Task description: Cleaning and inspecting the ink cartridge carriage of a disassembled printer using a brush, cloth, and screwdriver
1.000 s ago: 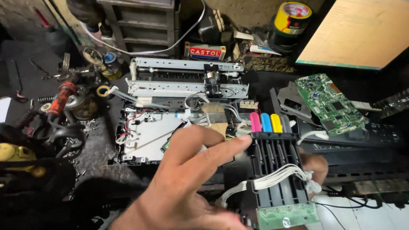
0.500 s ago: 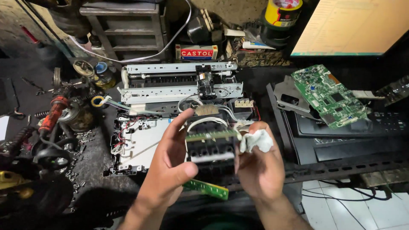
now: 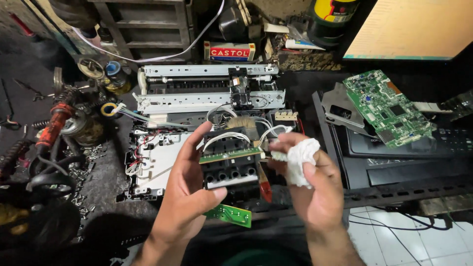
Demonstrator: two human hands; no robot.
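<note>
Holding: my left hand (image 3: 185, 197) grips the black printhead carriage (image 3: 230, 165), thumb across its lower front, fingers curled up its left side.
Landmark: that carriage, raised above the stripped printer chassis (image 3: 162, 165).
Far left of carriage: a heap of springs and metal parts (image 3: 59, 123) on the dark bench, with a blue-capped jar (image 3: 114, 74) behind it.
Left of carriage: the chassis's pale base with red and white wires (image 3: 135, 157) along its edge.
Behind carriage: the printer's silver rail frame (image 3: 212, 88), and beyond that a red and white carton (image 3: 229, 51).
On carriage: a narrow green circuit strip (image 3: 231, 154) across its top front, white ribbon cables (image 3: 224, 137) looping over it.
Below carriage: a small green board (image 3: 229, 215), just under my thumb.
Just right of carriage: my right hand (image 3: 315, 189), fingers closed around a wad of white cloth (image 3: 301, 156) close to the carriage's right edge.
Far right of carriage: a green mainboard (image 3: 387, 106) lying tilted on a black printer body (image 3: 409, 162).
</note>
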